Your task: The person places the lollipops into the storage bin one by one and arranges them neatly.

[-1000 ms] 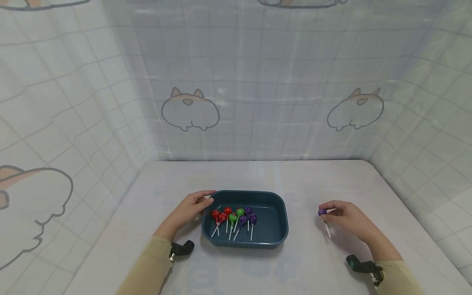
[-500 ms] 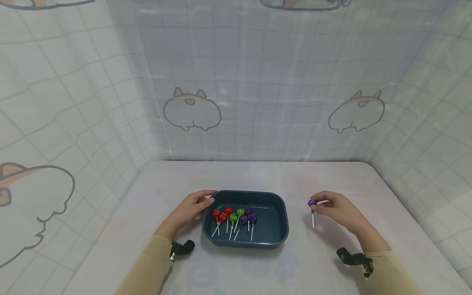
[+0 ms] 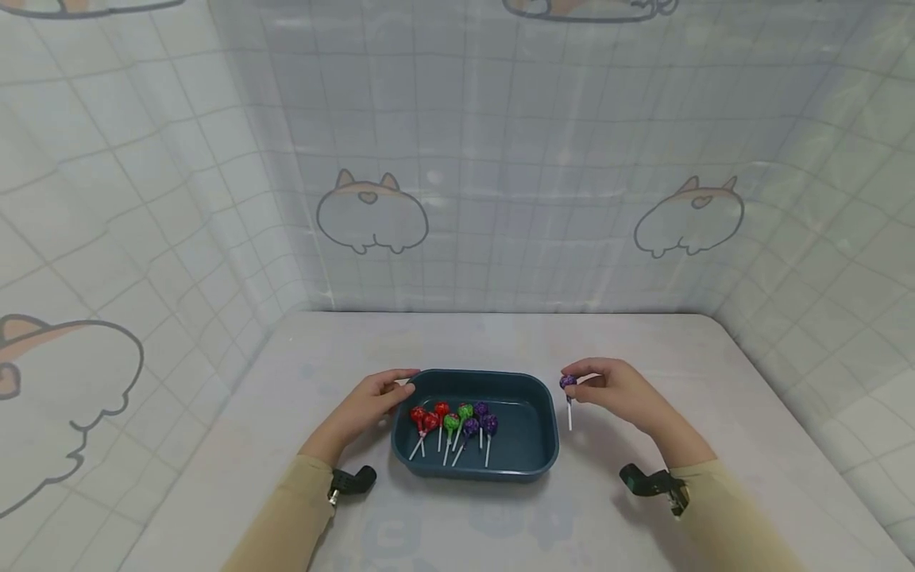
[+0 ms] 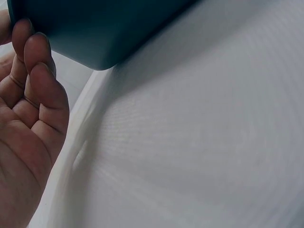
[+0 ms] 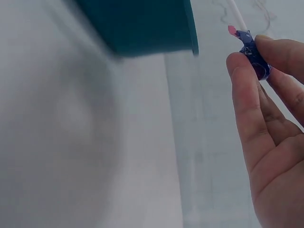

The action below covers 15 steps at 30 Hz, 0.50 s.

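In the head view a dark teal tray [image 3: 529, 421] stands on the table with several lollipops in it. Red lollipops [image 3: 431, 421] lie at its left, green lollipops [image 3: 451, 423] beside them, then purple lollipops [image 3: 490, 424]; their white sticks point toward the person. My left hand [image 3: 368, 405] holds the tray's left far corner, thumb at the rim and fingers along the outer wall. Just beyond the tray's right rim, my right hand [image 3: 615, 391] pinches a purple-wrapped lollipop [image 5: 256, 59] by its head between thumb and fingers, its stick hanging down in the head view.
The white table [image 3: 457, 524] has a faint print. Pale grid-patterned sheeting [image 3: 529, 238] with animal drawings encloses the back and both sides. A dark wrist camera [image 3: 646, 481] sticks out from the right sleeve, and another camera [image 3: 353, 481] from the left one.
My right hand has moved left with the purple lollipop, from far right of the tray to close beside its right rim. The left hand and the tray have stayed put.
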Motion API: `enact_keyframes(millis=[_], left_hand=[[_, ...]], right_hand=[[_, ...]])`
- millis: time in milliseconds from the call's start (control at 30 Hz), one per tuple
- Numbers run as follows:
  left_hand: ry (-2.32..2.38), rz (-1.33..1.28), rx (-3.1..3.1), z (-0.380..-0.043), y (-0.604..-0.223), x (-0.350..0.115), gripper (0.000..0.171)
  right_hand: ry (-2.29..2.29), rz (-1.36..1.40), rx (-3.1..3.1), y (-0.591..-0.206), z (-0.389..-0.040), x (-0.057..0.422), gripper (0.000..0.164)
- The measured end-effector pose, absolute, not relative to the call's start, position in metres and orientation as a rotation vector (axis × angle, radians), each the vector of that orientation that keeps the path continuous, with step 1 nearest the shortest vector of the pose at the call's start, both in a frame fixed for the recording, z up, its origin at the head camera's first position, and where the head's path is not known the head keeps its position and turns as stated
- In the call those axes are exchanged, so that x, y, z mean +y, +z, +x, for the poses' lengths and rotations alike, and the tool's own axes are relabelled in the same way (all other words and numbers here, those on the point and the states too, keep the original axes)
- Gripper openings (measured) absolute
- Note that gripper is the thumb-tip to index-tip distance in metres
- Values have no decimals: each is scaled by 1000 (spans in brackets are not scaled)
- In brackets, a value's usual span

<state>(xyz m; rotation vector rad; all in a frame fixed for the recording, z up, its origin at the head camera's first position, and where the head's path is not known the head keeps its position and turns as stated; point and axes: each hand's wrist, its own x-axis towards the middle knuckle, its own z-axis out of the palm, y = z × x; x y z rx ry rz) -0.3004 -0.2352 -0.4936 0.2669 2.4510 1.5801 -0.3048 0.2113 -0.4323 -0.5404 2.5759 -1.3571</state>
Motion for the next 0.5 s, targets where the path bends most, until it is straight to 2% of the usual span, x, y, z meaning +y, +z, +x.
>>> enact_keyframes(millis=[333, 500], left_hand=[[1596, 286, 2445, -302, -498, -236, 45], [1599, 284, 2455, -302, -498, -235, 43]], right_hand=[[-1320, -710, 2527, -427, -312, 174, 37], [-1264, -787, 2504, -429, -316, 158, 31]])
